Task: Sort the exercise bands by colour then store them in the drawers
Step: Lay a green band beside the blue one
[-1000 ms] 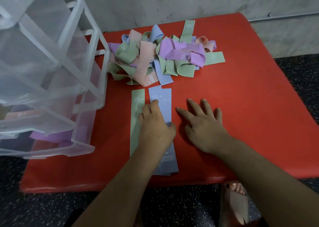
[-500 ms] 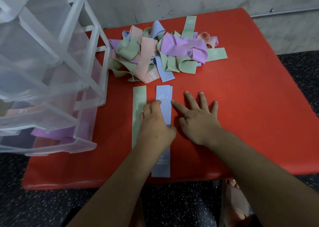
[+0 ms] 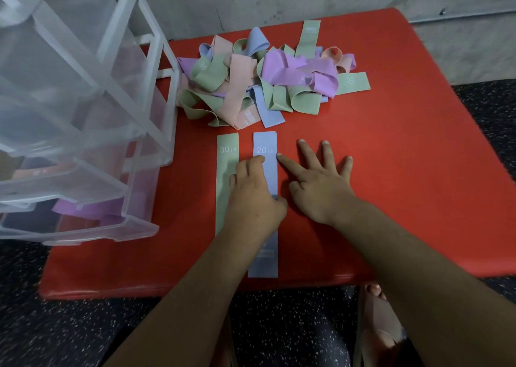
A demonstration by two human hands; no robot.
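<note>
Looking down from head view: pressing on blue band (image 3: 265, 176) with left hand (image 3: 252, 199), fingers loosely bent, one fingertip by the "20 LB" print, outer fingers overlapping green band (image 3: 224, 182); holding nothing, just pushing down. Resting right hand (image 3: 321, 188) flat on red mat (image 3: 405, 185), fingers straight and spread, released, index tip touching right edge of blue band. Lying flat and lengthwise, blue band, near end close to front edge of mat. Lying parallel just left of it, green band marked "30 LB", thin strip of mat between. Heaped at far side of mat, loose pile (image 3: 268, 82) of green, pink, blue and purple bands, apart from the two flat ones. Standing at left of mat, clear plastic drawers (image 3: 83, 109), lower ones pulled out; purple band (image 3: 86, 209) in bottom one, something pink in the one above, blurred through plastic. Showing bottom right on dark speckled floor (image 3: 42, 324), sandalled foot (image 3: 374, 338).
</note>
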